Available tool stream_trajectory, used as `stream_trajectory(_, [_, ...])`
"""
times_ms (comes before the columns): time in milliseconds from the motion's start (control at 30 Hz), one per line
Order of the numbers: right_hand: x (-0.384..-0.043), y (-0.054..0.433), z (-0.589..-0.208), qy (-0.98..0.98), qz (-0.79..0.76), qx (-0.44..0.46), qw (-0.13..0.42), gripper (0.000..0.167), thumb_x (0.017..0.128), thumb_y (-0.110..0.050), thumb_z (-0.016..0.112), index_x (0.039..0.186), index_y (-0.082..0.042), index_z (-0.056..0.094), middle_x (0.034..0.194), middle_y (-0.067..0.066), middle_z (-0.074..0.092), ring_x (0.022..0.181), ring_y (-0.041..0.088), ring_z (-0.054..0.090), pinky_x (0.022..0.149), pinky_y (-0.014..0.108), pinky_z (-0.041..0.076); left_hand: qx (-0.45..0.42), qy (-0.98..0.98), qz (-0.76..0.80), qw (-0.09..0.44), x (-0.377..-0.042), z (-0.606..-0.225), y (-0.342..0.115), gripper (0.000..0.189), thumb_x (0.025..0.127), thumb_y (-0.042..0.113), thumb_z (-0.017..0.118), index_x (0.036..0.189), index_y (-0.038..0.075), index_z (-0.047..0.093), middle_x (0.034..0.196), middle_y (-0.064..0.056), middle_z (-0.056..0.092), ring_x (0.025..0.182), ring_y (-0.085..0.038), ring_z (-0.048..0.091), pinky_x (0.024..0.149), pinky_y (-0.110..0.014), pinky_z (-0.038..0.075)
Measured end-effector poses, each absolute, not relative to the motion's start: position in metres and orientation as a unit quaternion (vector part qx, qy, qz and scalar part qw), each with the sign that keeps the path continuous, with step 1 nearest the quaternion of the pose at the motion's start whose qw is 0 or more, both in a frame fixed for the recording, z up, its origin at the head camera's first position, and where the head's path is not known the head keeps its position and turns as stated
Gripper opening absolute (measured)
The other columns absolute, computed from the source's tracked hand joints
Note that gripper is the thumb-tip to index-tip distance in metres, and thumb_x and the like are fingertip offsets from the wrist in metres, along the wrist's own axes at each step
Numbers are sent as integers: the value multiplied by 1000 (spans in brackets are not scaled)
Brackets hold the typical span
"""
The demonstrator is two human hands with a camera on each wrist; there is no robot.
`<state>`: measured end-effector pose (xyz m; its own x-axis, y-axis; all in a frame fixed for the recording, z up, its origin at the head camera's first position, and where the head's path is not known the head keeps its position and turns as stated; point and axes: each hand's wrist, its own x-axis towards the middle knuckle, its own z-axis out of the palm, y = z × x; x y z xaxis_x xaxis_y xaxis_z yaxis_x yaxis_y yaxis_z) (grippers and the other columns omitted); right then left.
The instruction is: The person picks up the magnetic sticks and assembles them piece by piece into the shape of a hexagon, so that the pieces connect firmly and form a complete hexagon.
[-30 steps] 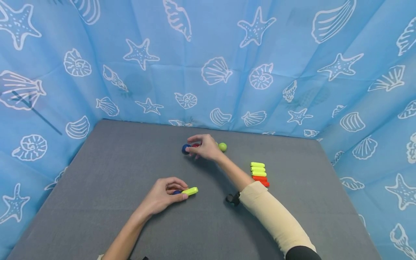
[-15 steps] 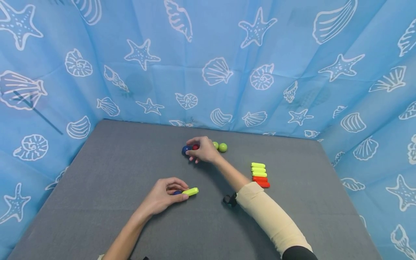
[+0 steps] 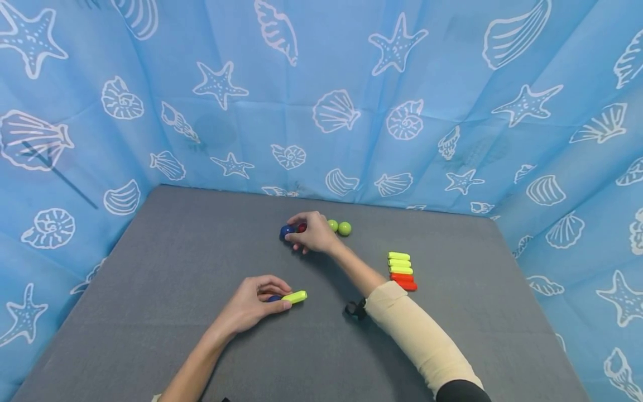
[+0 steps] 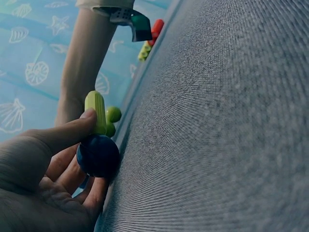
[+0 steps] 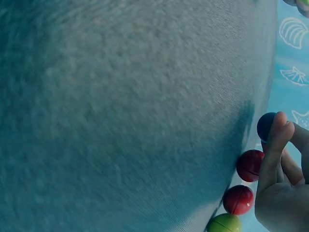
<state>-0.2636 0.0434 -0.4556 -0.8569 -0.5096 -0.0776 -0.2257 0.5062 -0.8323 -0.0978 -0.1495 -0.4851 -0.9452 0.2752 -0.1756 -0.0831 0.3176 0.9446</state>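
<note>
Between thumb and fingers, my left hand (image 3: 248,304) holds a ribbed yellow-green stick (image 3: 296,297) with a dark blue ball (image 4: 98,155) at its end, low over the table's near middle. My right hand (image 3: 317,233) reaches to the back of the table and pinches another blue ball (image 3: 287,231), its fingertips also plain on that ball in the right wrist view. Beside it two red balls (image 5: 249,166) stand in line, mostly behind the hand in the head view. Two green balls (image 3: 344,228) continue the row to the right.
To the right on the grey table (image 3: 482,279) lies a stack of several short sticks, yellow ones (image 3: 399,263) behind and red ones (image 3: 404,285) in front. A blue curtain (image 3: 281,128) with shell prints hangs along the back and sides.
My right hand has shifted slightly, showing more of the red and green balls, and stays at the blue ball. My left hand keeps still with its stick and ball.
</note>
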Motion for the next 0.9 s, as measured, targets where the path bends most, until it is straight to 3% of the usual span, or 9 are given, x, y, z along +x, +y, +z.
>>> stream_trajectory(100, [-264, 46, -451, 841, -469, -217, 159, 40, 97, -12, 82, 134, -1, 71, 101, 19, 81, 63, 13, 74, 57, 37, 64, 60, 794, 584, 155, -98, -485, -149, 29, 94, 24, 87, 119, 12, 77, 121, -4, 81, 117, -18, 74, 108, -47, 59])
stream_trajectory(200, [-261, 50, -440, 832, -484, -219, 161, 37, 98, -12, 81, 132, -1, 72, 109, 22, 81, 70, 29, 78, 62, 44, 66, 61, 793, 586, 153, -98, -486, -149, 29, 94, 24, 87, 118, 12, 77, 120, -5, 81, 116, -18, 75, 106, -45, 60])
stream_trajectory(333, [-256, 58, -426, 828, -488, -227, 157, 36, 99, -14, 81, 132, -3, 73, 101, 24, 81, 78, 44, 78, 67, 54, 65, 60, 795, 585, 150, -98, -486, -148, 29, 94, 24, 87, 118, 12, 78, 119, -4, 81, 115, -18, 75, 105, -44, 61])
stream_trajectory(433, [-253, 66, -418, 824, -491, -234, 158, 37, 98, -16, 82, 133, -4, 73, 90, 24, 80, 74, 42, 77, 71, 62, 64, 55, 796, 583, 151, -98, -486, -148, 28, 94, 25, 87, 118, 13, 78, 119, -4, 81, 115, -17, 75, 107, -46, 60])
stream_trajectory(567, [-247, 79, -409, 820, -493, -241, 164, 39, 97, -17, 83, 133, -5, 73, 94, 25, 80, 74, 42, 77, 74, 68, 61, 49, 799, 580, 152, -98, -485, -147, 28, 93, 25, 88, 117, 14, 78, 119, -3, 81, 115, -17, 74, 108, -49, 59])
stream_trajectory(667, [-239, 89, -403, 817, -490, -250, 173, 39, 97, -15, 83, 133, -4, 73, 105, 26, 78, 78, 47, 77, 73, 67, 62, 46, 801, 578, 150, -99, -485, -147, 28, 93, 25, 88, 117, 14, 78, 119, -2, 81, 114, -17, 74, 108, -49, 59])
stream_trajectory(800, [-224, 102, -399, 818, -475, -266, 184, 39, 96, -15, 84, 132, -4, 73, 126, 21, 73, 77, 44, 77, 69, 56, 65, 46, 802, 577, 148, -98, -484, -146, 27, 93, 24, 88, 116, 14, 78, 118, -2, 81, 114, -17, 74, 107, -48, 60])
stream_trajectory(900, [-211, 111, -399, 817, -469, -275, 193, 40, 96, -16, 84, 133, -6, 73, 132, 18, 73, 75, 40, 78, 67, 52, 65, 46, 802, 578, 148, -98, -484, -146, 27, 93, 23, 88, 116, 13, 78, 118, -3, 81, 114, -17, 74, 107, -48, 60])
